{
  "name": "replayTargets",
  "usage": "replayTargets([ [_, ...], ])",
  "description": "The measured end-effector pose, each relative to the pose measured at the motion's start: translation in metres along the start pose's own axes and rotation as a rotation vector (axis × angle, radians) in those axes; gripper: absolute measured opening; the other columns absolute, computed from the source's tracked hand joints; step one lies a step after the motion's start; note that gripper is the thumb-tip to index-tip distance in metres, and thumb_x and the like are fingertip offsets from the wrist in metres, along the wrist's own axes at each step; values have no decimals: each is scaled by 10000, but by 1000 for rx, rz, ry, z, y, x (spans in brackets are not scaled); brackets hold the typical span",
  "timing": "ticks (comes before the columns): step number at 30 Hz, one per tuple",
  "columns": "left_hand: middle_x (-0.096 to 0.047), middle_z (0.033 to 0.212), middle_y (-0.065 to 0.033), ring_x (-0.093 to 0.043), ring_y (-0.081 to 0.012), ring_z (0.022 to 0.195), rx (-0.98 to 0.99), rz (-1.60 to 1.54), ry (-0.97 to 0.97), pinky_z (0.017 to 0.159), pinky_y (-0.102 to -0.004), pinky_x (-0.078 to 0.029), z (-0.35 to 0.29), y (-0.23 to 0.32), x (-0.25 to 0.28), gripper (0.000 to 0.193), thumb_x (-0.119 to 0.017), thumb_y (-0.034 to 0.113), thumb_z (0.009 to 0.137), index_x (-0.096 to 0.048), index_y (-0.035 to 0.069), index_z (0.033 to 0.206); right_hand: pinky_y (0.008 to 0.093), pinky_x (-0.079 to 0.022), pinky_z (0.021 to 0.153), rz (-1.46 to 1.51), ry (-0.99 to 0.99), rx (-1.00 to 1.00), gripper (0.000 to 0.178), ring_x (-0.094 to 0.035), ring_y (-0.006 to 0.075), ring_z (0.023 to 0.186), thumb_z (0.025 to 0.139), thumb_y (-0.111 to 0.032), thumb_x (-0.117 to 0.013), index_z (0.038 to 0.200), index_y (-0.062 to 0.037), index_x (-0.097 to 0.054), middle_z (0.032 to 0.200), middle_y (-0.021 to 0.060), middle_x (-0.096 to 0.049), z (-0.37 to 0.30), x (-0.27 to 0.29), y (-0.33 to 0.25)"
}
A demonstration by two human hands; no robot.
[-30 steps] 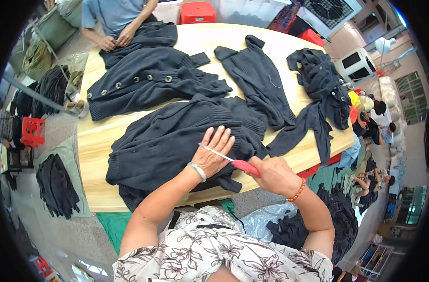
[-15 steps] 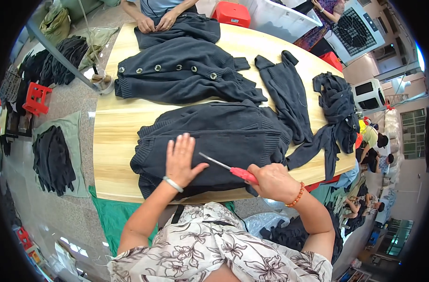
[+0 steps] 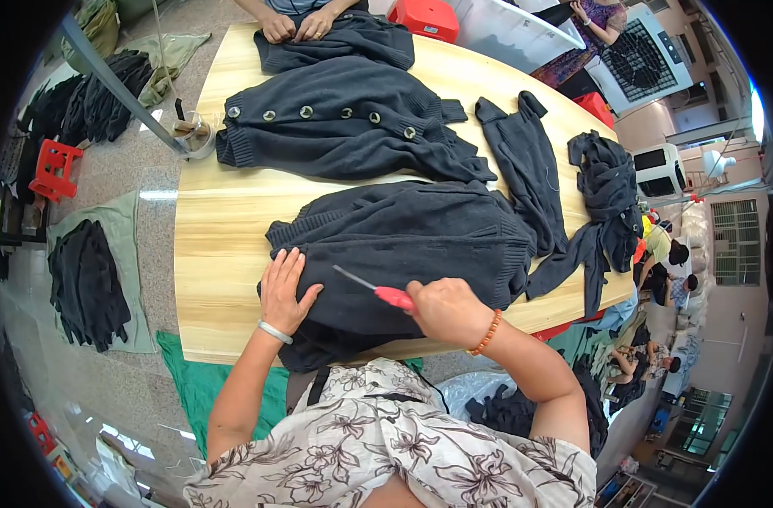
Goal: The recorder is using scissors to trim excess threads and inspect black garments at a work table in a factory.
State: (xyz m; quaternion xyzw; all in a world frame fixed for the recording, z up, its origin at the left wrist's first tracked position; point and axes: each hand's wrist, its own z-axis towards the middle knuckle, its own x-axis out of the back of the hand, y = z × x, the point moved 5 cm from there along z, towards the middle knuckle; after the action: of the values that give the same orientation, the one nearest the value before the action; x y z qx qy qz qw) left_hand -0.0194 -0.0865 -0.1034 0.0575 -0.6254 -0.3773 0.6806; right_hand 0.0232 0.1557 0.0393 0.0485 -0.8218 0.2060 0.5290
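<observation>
On a wood-grain table [image 3: 213,279], a dark knit garment [image 3: 441,254] with ribbed edges lies creased beneath the flattened left hand [image 3: 285,292], while the right hand [image 3: 454,311] clasps the red handle [image 3: 392,297] of a thin metal tool [image 3: 354,278].

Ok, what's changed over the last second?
The left hand has moved left, to the left end of the near dark garment, which lies smoother. The right hand has moved left over it, its grip kept on the pink-handled tool. The buttoned garment beyond stayed put.
</observation>
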Motion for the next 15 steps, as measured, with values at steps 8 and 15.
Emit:
replayTargets([
  [8, -637, 1229, -176, -615, -317, 1098, 384, -540, 78, 947, -364, -482, 11, -11, 17, 513, -708, 35, 786, -597, 10, 1286, 471, -532, 627, 279, 158, 3, 198, -665, 390, 698, 830, -165, -691, 969, -44, -620, 783, 179, -671, 3, -9, -18],
  [15, -626, 860, -53, -509, -102, 633, 149, -955, -823, 600, -258, -460, -44, 53, 45, 517, -728, 63, 813, -600, 87, 1313, 462, -506, 571, 135, 469, -527, 370, -650, 406, 645, 858, -387, -738, 760, -41, -646, 647, 208, -630, -24, 38, 75],
])
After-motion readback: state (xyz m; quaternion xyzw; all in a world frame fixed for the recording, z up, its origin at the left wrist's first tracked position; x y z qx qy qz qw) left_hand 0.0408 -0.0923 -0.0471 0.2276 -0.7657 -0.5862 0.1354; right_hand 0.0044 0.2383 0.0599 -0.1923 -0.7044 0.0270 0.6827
